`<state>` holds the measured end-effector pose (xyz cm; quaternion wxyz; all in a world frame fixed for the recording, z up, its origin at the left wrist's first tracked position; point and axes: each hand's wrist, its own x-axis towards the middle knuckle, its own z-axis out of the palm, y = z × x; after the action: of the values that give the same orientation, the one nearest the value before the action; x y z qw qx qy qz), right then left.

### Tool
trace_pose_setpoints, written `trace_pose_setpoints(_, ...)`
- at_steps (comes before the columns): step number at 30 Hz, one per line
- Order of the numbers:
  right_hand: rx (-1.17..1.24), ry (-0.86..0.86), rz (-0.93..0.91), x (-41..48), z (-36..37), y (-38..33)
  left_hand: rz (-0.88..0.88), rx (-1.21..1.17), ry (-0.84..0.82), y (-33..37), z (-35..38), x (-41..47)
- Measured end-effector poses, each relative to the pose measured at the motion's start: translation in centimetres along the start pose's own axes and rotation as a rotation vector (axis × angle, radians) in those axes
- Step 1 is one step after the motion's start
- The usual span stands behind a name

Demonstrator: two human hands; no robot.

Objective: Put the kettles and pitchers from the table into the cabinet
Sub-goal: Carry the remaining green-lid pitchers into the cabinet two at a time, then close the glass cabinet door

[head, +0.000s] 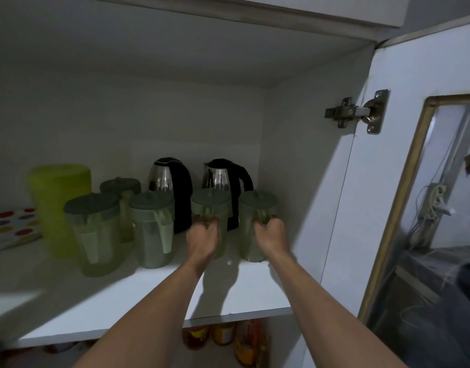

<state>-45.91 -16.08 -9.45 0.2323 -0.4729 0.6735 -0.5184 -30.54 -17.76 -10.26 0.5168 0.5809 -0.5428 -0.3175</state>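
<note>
Cabinet shelf (154, 309), white, door (403, 75) swung open at right on a metal hinge (357, 111).

Far row, standing upright:
- Left kettle (166, 179), steel body with black handle, behind the middle pitchers.
- Right kettle (223, 176), same make, just beside the first.

Green-lidded translucent pitchers, five in all:
- Far-left pitcher (121, 187), set back, partly hidden.
- Near-left pitcher (95, 235), nearest the shelf's front edge.
- Middle pitcher (152, 229), just right of it.
- Fourth pitcher (211, 205), in front of the right kettle; base on the shelf.
- Rightmost pitcher (257, 205), close to the cabinet's right wall; base on the shelf.

Hands:
- Left hand (203, 239), fingers curled shut around the handle of the fourth pitcher.
- Right hand (271, 235), fingers curled shut around the handle of the rightmost pitcher (both arms reach in from the near edge, side by side).

Other contents: a tall lime-green container (60, 208) at far left; a tray with coloured dots (13, 227) beside it, cut off by the frame. Below the shelf, bottles (223, 335) with orange labels, dimly lit.
</note>
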Motion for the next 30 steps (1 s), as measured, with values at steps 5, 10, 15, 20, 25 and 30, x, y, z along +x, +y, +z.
trace_pose_setpoints(5,-0.038,-0.019,0.025,-0.5,-0.4,-0.9,-0.029,0.141,-0.007,1.1,-0.6,-0.6)
trace_pose_setpoints(10,-0.199,0.035,0.008,-2.3,-1.4,-2.2,-0.028,0.198,0.07,1.9,-1.3,-2.1)
trace_pose_setpoints(15,-0.401,0.106,-0.046,-5.2,-2.9,-4.5,0.037,0.25,0.129,4.0,-2.8,-4.6)
trace_pose_setpoints(20,-0.484,0.104,-0.164,-9.8,-4.8,-6.9,0.249,0.247,0.122,5.8,-5.8,-7.2)
trace_pose_setpoints(25,-0.557,0.112,-0.304,-16.1,-8.3,-9.7,0.488,0.218,0.105,8.1,-9.0,-11.0)
trace_pose_setpoints(30,-0.602,0.142,-0.365,-23.1,-12.7,-12.4,0.666,0.199,0.033,11.3,-11.7,-15.7)
